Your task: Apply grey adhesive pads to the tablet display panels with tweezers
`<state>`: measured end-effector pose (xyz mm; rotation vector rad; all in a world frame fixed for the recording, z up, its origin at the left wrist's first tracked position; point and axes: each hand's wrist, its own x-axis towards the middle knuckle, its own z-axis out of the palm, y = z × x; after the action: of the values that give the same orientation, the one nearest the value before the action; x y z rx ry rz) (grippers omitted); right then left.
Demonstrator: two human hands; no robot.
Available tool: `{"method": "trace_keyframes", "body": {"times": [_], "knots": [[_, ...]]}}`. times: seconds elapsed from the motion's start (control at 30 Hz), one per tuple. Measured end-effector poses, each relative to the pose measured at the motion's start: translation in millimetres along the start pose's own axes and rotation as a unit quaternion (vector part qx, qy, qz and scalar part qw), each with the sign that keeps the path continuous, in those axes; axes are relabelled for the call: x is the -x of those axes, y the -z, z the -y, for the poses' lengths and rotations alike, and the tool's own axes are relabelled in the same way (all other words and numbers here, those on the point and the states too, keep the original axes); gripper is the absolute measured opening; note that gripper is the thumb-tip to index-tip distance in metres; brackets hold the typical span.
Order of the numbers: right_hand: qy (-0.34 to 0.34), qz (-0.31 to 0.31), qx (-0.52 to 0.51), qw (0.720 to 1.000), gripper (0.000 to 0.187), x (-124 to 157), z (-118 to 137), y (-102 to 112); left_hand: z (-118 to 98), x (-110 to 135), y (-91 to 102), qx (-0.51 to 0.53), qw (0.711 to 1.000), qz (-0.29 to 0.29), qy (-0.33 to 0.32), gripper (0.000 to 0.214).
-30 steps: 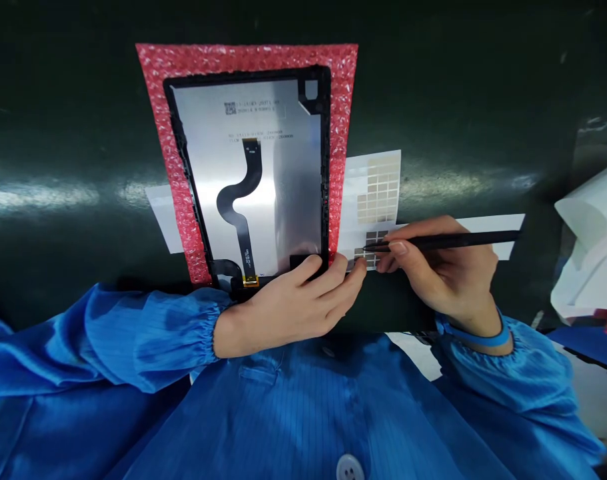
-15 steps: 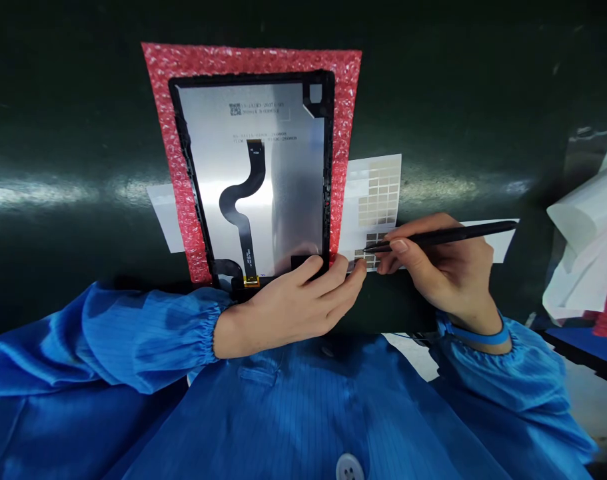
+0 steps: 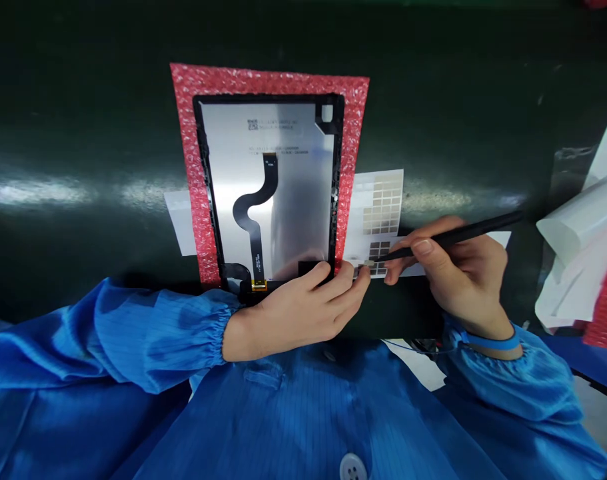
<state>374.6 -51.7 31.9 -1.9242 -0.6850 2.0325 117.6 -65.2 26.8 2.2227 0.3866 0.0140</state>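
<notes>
My left hand [image 3: 303, 303] lies with fingers stretched out across the lower right corner of a tablet screen panel [image 3: 298, 200]. Its fingertips touch the lower edge of a white sticker sheet [image 3: 358, 200] with rows of small grey squares. The panel lies back side up, with a black flex cable [image 3: 248, 207] curving over its silver back. In my right hand [image 3: 453, 267] black pointed tweezers [image 3: 463, 231] are gripped like a pen. Their tip is at the dark lower squares, close to my left fingertips; a small pale piece [image 3: 367, 264] shows there.
Red bubble wrap [image 3: 268, 81] lies under the panel on the dark green table [image 3: 458, 120]. A white paper corner [image 3: 180, 223] sticks out at its left. Crumpled white sheets [image 3: 578, 227] and more red bubble wrap [image 3: 606, 317] lie at the right edge.
The view has shifted, so panel and wrap appear slightly lower and further right. The tweezers' tip has drawn back a little to the right, and a pale piece now shows by the left fingertips.
</notes>
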Motion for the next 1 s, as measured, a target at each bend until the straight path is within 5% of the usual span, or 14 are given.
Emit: {"method": "trace_keyframes", "body": {"times": [0.27, 0.5, 1.0], "knots": [[-0.009, -0.022, -0.03, 0.999, 0.026, -56, 14, -25, 29, 3, 5.8, 0.081, 0.984, -0.15, 0.041, 0.022], [-0.037, 0.006, -0.058, 0.998, 0.031, -87, 8, -32, 52, 9, -2.7, 0.025, 0.978, -0.103, 0.181, 0.037], [-0.044, 0.021, 0.0, 0.999, 0.024, -86, 6, -26, 55, 9, -2.9, 0.053, 0.979, -0.042, 0.195, 0.048]]}}
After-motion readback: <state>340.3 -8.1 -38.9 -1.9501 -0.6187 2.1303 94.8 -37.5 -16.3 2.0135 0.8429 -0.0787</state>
